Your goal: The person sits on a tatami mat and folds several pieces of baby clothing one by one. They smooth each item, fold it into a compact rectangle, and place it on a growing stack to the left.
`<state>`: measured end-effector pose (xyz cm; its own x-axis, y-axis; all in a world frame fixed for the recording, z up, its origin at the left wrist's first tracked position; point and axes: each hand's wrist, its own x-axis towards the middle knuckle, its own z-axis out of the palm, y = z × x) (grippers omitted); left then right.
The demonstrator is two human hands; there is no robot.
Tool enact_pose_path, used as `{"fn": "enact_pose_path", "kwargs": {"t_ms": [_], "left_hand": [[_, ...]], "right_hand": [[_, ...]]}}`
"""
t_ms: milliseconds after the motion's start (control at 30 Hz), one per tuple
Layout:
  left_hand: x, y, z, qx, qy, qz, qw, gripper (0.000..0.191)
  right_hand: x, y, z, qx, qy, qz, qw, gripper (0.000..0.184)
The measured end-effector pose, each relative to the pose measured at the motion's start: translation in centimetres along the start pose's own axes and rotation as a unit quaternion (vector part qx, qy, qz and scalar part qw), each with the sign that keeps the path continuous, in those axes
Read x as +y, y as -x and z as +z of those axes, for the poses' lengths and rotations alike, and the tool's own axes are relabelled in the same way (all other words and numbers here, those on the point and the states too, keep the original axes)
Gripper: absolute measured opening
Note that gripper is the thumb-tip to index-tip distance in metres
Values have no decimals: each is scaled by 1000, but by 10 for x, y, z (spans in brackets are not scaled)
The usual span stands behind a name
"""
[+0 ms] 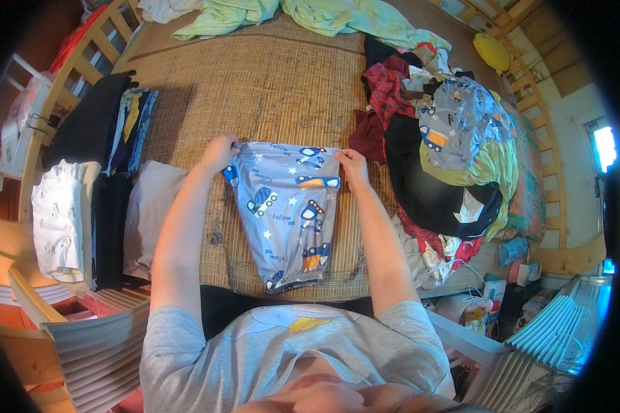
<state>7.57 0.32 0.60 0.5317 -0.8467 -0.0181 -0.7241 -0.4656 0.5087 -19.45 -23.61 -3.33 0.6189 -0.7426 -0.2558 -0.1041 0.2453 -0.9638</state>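
Observation:
A grey-blue printed garment [289, 211], apparently pants folded lengthwise, lies on the woven mat [268, 88] before me. Trucks, stars and lettering cover it. My left hand [221, 153] pinches its far left corner, and my right hand [353, 166] pinches the far right corner. Between them the far edge runs nearly straight. The narrower end, with gathered cuffs, points towards my body. Nearest my left forearm is a folded grey garment [155, 217]. To the right of my right hand lies a loose heap with a black garment [413, 175] and another piece of the same truck print [457, 124].
Folded clothes, including a white garment [59, 222] and dark pants [90, 116], line the left side. Green bedding [336, 18] lies along the far end. Wooden rails [553, 191] border both sides. A yellow object [491, 53] rests by the right rail.

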Motion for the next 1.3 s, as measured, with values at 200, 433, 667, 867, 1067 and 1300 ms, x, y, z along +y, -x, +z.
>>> {"fn": "enact_pose_path", "kwargs": {"t_ms": [200,433,667,867,1067,1300], "left_hand": [[-1,-11,-13,-33,75,-48,995,16],[53,-9,-127,178,221,-15,959,17],[149,21,-227,371,119,142,910,14],[176,31,-246,465,80,146,869,12],[187,41,-252,464,92,152,868,14],[212,124,-280,418,173,181,873,11]], "right_hand": [[-30,-8,0,-65,-41,22,997,10],[-185,11,4,-86,11,-136,987,12],[-305,57,6,-26,15,-359,933,14],[-336,78,4,70,70,-468,878,12],[-350,97,-1,130,133,-487,854,13],[-362,196,-15,80,131,-508,848,13]]}}
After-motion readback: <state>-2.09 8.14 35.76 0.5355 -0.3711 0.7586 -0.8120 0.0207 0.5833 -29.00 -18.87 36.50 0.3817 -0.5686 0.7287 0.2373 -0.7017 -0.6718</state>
